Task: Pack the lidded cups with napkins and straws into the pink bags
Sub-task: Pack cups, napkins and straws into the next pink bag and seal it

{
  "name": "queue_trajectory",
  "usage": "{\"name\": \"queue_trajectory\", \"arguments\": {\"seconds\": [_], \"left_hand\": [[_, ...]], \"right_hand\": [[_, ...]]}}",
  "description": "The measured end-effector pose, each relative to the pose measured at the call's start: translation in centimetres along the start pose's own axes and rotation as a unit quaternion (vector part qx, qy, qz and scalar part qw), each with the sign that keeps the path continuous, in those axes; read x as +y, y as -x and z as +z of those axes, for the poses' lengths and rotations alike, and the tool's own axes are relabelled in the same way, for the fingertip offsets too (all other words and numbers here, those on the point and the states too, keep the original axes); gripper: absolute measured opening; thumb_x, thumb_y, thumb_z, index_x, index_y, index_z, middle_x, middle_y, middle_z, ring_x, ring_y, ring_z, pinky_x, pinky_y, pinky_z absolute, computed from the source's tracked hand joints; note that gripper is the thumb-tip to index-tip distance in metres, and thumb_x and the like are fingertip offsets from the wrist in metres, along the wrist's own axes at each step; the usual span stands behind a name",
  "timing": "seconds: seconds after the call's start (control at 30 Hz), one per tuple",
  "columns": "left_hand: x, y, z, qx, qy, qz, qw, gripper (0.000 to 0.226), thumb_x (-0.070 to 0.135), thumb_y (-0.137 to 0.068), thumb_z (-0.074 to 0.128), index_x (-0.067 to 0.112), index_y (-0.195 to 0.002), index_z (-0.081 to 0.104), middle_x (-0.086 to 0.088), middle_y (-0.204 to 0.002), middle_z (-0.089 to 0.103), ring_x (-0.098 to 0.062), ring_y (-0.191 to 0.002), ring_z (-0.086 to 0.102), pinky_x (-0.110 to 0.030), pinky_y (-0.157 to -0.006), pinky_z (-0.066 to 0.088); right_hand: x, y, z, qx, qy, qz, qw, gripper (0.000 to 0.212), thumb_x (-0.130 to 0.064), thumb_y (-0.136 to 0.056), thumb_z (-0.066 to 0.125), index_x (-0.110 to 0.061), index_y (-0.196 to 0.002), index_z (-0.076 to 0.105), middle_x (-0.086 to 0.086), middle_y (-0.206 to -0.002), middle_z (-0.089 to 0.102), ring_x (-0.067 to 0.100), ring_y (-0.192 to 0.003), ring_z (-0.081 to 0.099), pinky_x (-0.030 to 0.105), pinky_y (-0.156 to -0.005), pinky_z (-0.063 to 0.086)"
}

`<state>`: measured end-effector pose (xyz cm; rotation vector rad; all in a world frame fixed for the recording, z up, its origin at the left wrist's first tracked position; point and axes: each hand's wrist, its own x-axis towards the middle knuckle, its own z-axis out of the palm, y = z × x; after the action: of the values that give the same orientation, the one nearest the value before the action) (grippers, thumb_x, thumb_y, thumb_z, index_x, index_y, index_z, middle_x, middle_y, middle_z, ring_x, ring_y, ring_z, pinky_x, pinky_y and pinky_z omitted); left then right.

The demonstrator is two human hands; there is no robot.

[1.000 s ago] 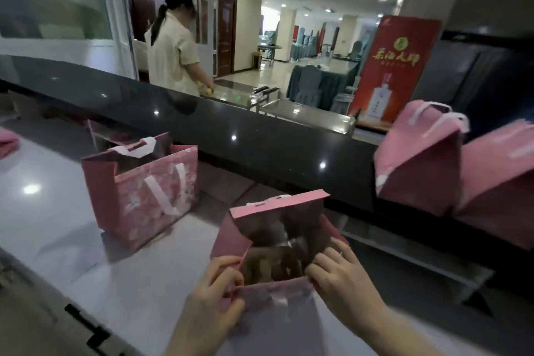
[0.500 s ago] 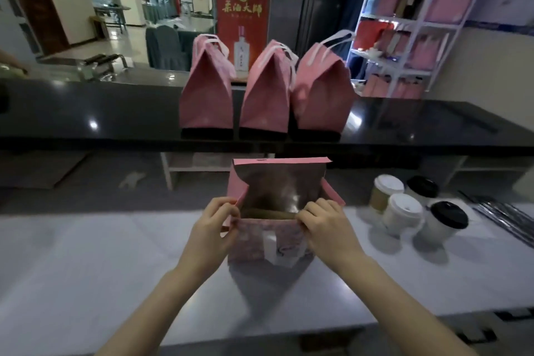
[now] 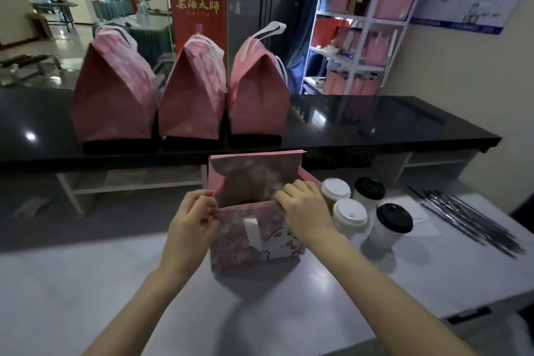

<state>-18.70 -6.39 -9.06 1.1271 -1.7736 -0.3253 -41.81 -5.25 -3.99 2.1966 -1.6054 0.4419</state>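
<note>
Pink paper, printed with pale blossoms and a cartoon figure, forms the open bag, stood upright on the pale worktop at the centre of the view. Its near rim is pinched at the nine o'clock corner by the left hand, thumb and fingers closed on the paper. The three o'clock corner is gripped by the right hand, fingers curled over the edge. The mouth is thereby spread into a rectangle, the far flap standing tall. A brown lining is seen inside; its contents cannot be told.

The step in hand is judged to be the squaring of a bag for loading. Four cups are grouped at three o'clock of the bag, just beside the right hand: smooth cylindrical walls, two white lids, two black. Thin dark straws are fanned farther out at three o'clock. No napkin can be identified with certainty. Three closed bags, peaked and fitted with white handles, are ranged on the glossy black counter at twelve o'clock.

For the next move, one hand would have to be freed while the mouth is kept spread, and a cup lowered upright, since thin paper walls are likely to fold inward.
</note>
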Motion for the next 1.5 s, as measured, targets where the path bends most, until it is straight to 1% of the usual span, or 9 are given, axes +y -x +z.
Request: {"name": "queue_trajectory", "arguments": {"seconds": [0.3,0.43,0.6,0.77,0.9,1.03,1.17,1.3,1.5], "left_hand": [[0.7,-4.9,2.2,0.04,-0.001,-0.022,0.999,0.017,0.04,-0.081,0.053,0.025,-0.083,0.06,0.01,-0.115,0.052,-0.009,-0.102,0.054,-0.023,-0.078,0.046],[0.7,-8.2,2.0,0.066,-0.03,-0.022,0.997,0.02,0.022,-0.083,0.068,0.019,-0.102,0.063,0.004,-0.119,0.055,-0.016,-0.111,0.054,-0.035,-0.092,0.046],[0.6,-10.1,2.0,-0.095,-0.081,-0.061,0.99,0.062,0.013,-0.077,0.077,0.021,-0.133,0.052,0.003,-0.144,0.044,-0.018,-0.139,0.03,-0.036,-0.112,0.025],[2.7,-9.1,3.1,-0.108,-0.027,-0.112,0.987,0.06,0.058,-0.084,0.051,0.037,-0.14,0.041,0.015,-0.146,0.036,-0.007,-0.136,0.031,-0.036,-0.108,0.032],[4.1,-9.7,4.6,-0.058,0.038,-0.18,0.981,0.038,0.034,-0.101,0.042,0.033,-0.139,0.046,0.002,-0.148,0.039,-0.013,-0.137,0.033,-0.042,-0.115,0.028],[4.9,-8.8,4.9,-0.076,0.021,-0.222,0.972,0.049,0.014,-0.095,0.055,0.031,-0.139,0.045,0.001,-0.147,0.039,-0.017,-0.135,0.036,-0.045,-0.113,0.032],[6.0,-6.8,4.6,-0.103,-0.095,-0.19,0.972,0.068,0.006,-0.076,0.069,0.028,-0.137,0.048,0.002,-0.149,0.034,-0.021,-0.137,0.028,-0.046,-0.114,0.03],[7.5,-3.9,4.3,-0.12,-0.241,-0.148,0.952,0.082,0.041,-0.063,0.071,0.035,-0.139,0.043,0.01,-0.151,0.027,-0.023,-0.135,0.016,-0.047,-0.111,0.022],[8.7,-1.7,4.1,-0.159,-0.418,-0.105,0.889,0.114,0.084,-0.055,0.05,0.048,-0.148,-0.005,0.014,-0.159,-0.017,-0.02,-0.144,-0.023,-0.041,-0.112,-0.013]], "right_hand": [[7.8,-1.7,2.3,0.034,-0.128,-0.011,0.991,0.041,-0.038,-0.088,0.062,-0.015,-0.122,0.062,0.003,-0.122,0.062,0.021,-0.113,0.055,0.041,-0.103,0.04],[13.4,0.4,3.1,0.002,-0.144,0.095,0.985,0.045,-0.043,-0.096,0.046,-0.012,-0.124,0.062,0.006,-0.128,0.058,0.024,-0.117,0.052,0.042,-0.101,0.042],[18.1,2.3,5.0,-0.063,-0.254,0.201,0.944,0.031,-0.028,-0.1,0.046,-0.013,-0.121,0.062,0.005,-0.124,0.055,0.023,-0.117,0.049,0.036,-0.102,0.036],[18.9,2.2,5.1,-0.104,-0.373,0.124,0.914,0.027,-0.024,-0.101,0.045,-0.017,-0.118,0.064,-0.005,-0.119,0.06,0.011,-0.116,0.052,0.023,-0.099,0.037],[18.9,2.1,4.8,-0.144,-0.403,0.09,0.899,0.035,-0.042,-0.099,0.039,-0.026,-0.119,0.063,-0.017,-0.114,0.06,0.001,-0.111,0.051,0.026,-0.097,0.04],[20.5,2.9,6.0,-0.198,-0.28,0.077,0.936,0.041,-0.049,-0.098,0.039,-0.03,-0.131,0.054,-0.007,-0.133,0.054,0.017,-0.124,0.045,0.038,-0.102,0.038],[21.9,4.5,7.9,-0.324,-0.115,0.025,0.939,0.07,-0.06,-0.089,0.046,-0.036,-0.15,0.02,-0.003,-0.158,0.021,0.026,-0.141,0.022,0.046,-0.111,0.027],[22.5,5.5,9.3,-0.347,-0.095,-0.033,0.932,0.085,-0.044,-0.083,0.06,-0.032,-0.152,0.011,-0.003,-0.161,0.001,0.028,-0.145,0.011,0.043,-0.115,0.023],[22.9,5.5,8.8,-0.308,-0.075,-0.075,0.946,0.084,-0.044,-0.068,0.07,-0.033,-0.144,0.034,-0.006,-0.143,0.035,0.023,-0.125,0.034,0.04,-0.099,0.042]]}}
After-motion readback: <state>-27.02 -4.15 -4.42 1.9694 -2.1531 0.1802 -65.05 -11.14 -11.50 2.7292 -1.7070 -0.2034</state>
